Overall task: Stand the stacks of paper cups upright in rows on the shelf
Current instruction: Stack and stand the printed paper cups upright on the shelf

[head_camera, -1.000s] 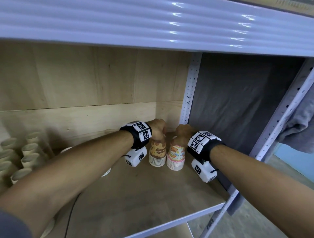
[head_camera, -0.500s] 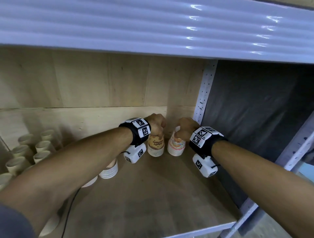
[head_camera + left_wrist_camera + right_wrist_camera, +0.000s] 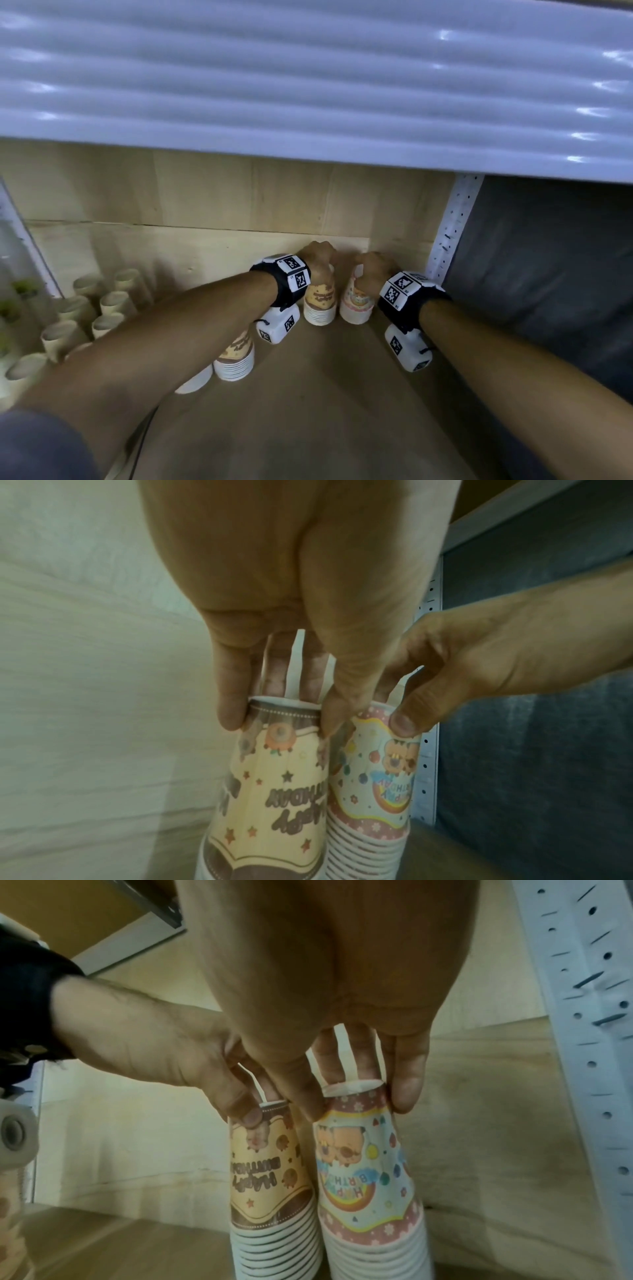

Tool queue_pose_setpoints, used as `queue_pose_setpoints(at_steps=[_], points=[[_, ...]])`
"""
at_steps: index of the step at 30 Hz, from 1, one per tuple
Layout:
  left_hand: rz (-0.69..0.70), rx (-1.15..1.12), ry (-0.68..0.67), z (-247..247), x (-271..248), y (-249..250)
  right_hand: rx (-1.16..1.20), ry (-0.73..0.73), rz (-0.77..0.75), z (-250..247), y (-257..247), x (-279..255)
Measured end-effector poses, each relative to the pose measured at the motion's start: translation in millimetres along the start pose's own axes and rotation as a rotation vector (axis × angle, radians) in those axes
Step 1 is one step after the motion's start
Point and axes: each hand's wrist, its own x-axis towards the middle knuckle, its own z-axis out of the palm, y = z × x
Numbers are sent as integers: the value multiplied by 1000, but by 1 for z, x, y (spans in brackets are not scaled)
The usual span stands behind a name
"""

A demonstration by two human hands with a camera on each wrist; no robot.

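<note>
Both stacks (image 3: 274,1191) (image 3: 369,1185), pinched at top, read "HAPPY BIRTHDAY" upside down.

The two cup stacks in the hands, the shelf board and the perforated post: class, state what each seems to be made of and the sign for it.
Brown cup stack and pink cup stack: thin printed paper, slightly glossy; rolled white rims show at each foot.
Shelf board: probably wood or plywood, matt; faint grain.
Perforated post: likely white-painted metal; punched holes and slots.
</note>
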Motion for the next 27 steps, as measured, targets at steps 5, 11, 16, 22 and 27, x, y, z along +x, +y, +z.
queue_pose_setpoints(at_steps=[5, 11, 16, 22, 27], points=[[4, -4, -35, 4, 6, -2, 23, -18, -59, 5, 2, 10], [-13, -44, -61, 8, 12, -2, 27, -17, -133, 9, 5, 15], [-23, -70, -77, 8, 13, -2, 94, -13, -115, 9, 7, 16], [-32, -81, -85, 7, 9, -3, 109, -26, -106, 8, 5, 13], [-31, -68, -59, 0, -1, -5, 101, 30, -48, 3, 2, 7]])
